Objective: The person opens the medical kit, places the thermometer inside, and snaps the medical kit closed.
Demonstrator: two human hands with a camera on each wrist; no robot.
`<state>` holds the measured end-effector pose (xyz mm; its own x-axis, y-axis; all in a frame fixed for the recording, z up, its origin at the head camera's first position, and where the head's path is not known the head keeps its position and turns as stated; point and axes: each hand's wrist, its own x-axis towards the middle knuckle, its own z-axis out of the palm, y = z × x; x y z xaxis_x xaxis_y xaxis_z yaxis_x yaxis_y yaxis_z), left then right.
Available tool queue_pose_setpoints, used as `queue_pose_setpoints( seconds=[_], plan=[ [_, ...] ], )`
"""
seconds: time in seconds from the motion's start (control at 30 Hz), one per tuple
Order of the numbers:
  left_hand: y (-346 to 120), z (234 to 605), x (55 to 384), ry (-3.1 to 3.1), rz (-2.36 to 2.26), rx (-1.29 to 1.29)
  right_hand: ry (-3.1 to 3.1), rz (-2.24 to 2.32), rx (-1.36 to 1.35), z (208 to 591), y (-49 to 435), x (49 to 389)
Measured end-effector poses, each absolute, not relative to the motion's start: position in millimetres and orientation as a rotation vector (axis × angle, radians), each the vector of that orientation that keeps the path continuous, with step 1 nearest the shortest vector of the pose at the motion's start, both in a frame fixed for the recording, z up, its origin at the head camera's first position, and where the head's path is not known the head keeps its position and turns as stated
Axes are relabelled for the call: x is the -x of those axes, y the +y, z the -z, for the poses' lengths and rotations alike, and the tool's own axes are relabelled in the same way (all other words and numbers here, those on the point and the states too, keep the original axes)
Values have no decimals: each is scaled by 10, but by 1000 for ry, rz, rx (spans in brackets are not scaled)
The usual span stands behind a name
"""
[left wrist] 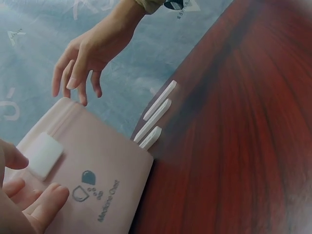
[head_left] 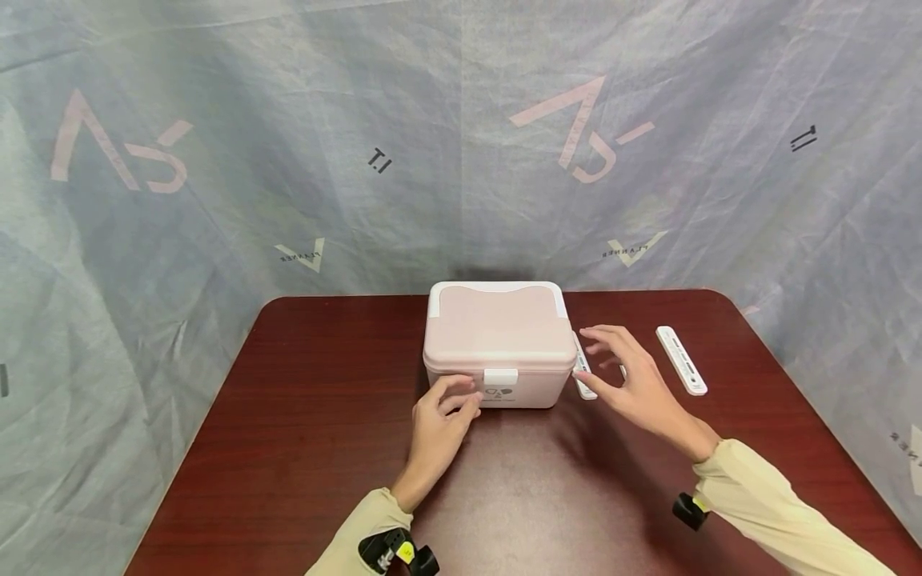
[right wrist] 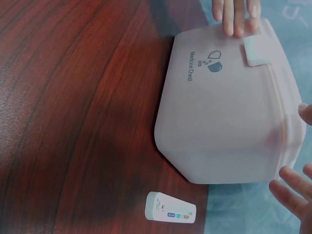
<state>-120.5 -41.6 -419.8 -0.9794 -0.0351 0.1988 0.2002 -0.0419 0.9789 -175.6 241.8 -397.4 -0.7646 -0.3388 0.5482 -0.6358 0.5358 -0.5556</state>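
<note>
A pale pink medicine chest point(head_left: 497, 328) stands with its lid down, a white latch point(head_left: 500, 377) on its front and "Medicine Chest" lettering below. My left hand point(head_left: 441, 424) is at the front left of the chest, its loosely bent fingers beside the latch. To the right of the chest hovers my right hand point(head_left: 641, 392), thumb and fingers spread with nothing between them. In the right wrist view its fingertips point(right wrist: 287, 197) are close to the lid edge. Just right of the chest lies a slim white stick with printed marks point(head_left: 585, 384), partly behind the right thumb.
Another white printed stick point(head_left: 680, 360) lies farther right on the dark red table point(head_left: 324, 416). Between the two, a third stick point(left wrist: 155, 117) is mostly hidden by the right hand in the head view. A grey printed cloth point(head_left: 403, 200) hangs behind the table and at its sides.
</note>
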Motion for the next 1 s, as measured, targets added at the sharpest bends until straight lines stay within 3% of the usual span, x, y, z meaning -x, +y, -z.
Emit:
queue_pose_setpoints(
  seconds=[0.43, 0.7, 1.0],
  plan=[
    [-196, 4225, 1213, -1850, 2324, 135, -2322, -1075, -870, 4008, 2303, 1861],
    [-24, 4437, 1330, -1780, 2315, 68, -2309, -1072, -867, 4015, 2273, 1864],
    [123, 4474, 1357, -1759, 2203, -5, -2196, -1123, -903, 3770, 2131, 1730]
  ],
)
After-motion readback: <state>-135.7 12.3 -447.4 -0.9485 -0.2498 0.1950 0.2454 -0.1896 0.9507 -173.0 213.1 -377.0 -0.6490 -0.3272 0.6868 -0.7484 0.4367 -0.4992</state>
